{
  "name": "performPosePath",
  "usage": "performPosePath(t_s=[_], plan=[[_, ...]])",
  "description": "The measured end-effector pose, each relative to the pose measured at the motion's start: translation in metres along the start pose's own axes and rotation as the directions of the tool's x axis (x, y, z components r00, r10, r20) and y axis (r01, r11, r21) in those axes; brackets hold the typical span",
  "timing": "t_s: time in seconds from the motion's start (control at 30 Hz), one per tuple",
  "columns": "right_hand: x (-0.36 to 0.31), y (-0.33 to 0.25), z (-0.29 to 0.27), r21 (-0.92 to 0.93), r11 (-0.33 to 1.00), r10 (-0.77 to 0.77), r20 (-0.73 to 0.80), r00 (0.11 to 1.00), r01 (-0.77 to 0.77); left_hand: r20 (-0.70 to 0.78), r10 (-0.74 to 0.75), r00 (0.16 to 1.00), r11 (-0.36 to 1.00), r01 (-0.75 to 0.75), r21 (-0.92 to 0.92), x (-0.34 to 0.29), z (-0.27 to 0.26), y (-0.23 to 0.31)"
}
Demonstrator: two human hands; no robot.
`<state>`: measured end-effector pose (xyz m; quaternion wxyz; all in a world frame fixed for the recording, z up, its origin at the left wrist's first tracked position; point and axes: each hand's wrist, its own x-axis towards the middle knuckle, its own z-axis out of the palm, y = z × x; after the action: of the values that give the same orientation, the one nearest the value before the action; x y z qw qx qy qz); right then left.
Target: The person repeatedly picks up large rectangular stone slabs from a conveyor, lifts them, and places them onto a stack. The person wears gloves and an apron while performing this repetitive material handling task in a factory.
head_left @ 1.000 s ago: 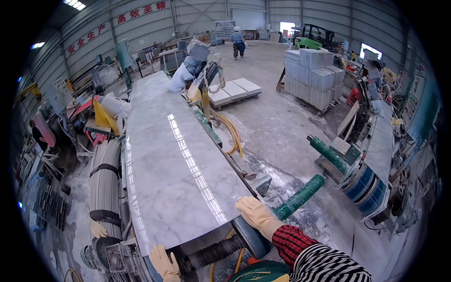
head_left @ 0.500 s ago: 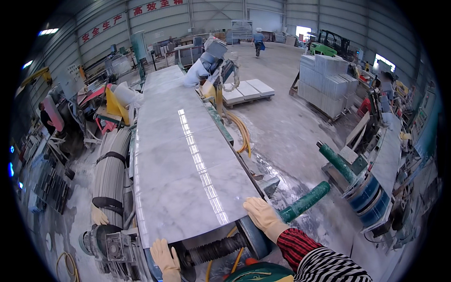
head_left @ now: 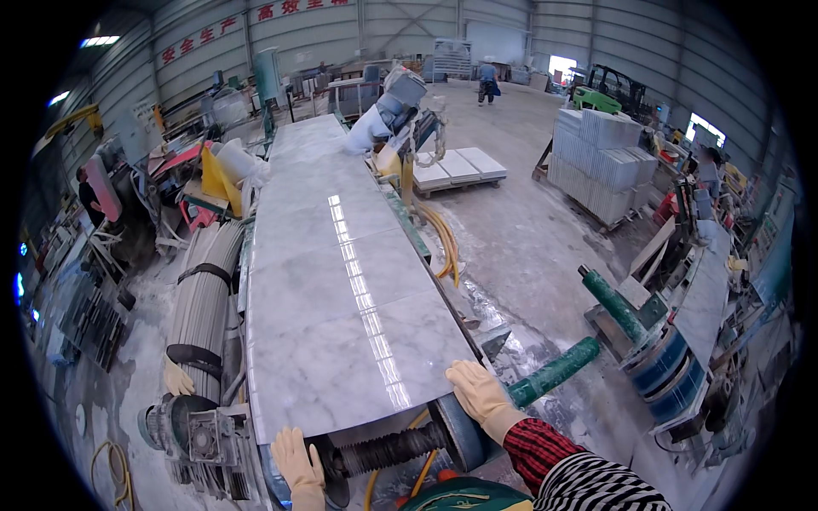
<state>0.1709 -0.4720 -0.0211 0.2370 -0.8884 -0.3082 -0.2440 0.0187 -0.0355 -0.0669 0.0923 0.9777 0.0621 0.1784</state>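
In front of me a polished white-grey marble slab (head_left: 307, 341) lies on a long belt machine, its near edge over the end roller. My left hand (head_left: 296, 467), in a cream rubber glove, has its fingers stretched and its thumb apart; the fingertips meet the slab's near left edge. Over at the near right corner, my right hand (head_left: 484, 399), gloved alike, rests with its fingers laid flat along the slab's edge. Below the slab, between the hands, shows a dark ribbed shaft (head_left: 383, 451).
A motor (head_left: 209, 439) and strapped bundle of strips (head_left: 203, 298) flank the machine's left; a cream glove (head_left: 177, 378) lies there. A green roller (head_left: 558, 370) juts out right. Farther off stand stacked slabs (head_left: 596, 162), a green forklift (head_left: 596, 98) and a walking person (head_left: 487, 83).
The view has shifted slightly, so the background sits a little lower and farther right. Both hands keep their places at the slab's near corners.
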Motion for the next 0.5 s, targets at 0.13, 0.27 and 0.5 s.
performPosePath(t_s=[0.13, 0.27, 0.5], plan=[[0.005, -0.008, -0.011, -0.004, 1.000, 0.004, 0.039, 0.999, -0.004, -0.026, 0.018, 1.000, 1.000, -0.018, -0.011, -0.003, 0.003, -0.003], [0.005, -0.012, -0.018, 0.001, 1.000, 0.031, 0.056, 0.998, -0.031, -0.048, 0.050, 0.998, 0.999, -0.050, -0.010, -0.004, 0.000, -0.001], [0.002, -0.012, -0.014, 0.030, 1.000, 0.004, -0.034, 0.999, -0.003, -0.051, 0.087, 0.995, 0.996, -0.086, 0.032, -0.012, 0.011, -0.014]])
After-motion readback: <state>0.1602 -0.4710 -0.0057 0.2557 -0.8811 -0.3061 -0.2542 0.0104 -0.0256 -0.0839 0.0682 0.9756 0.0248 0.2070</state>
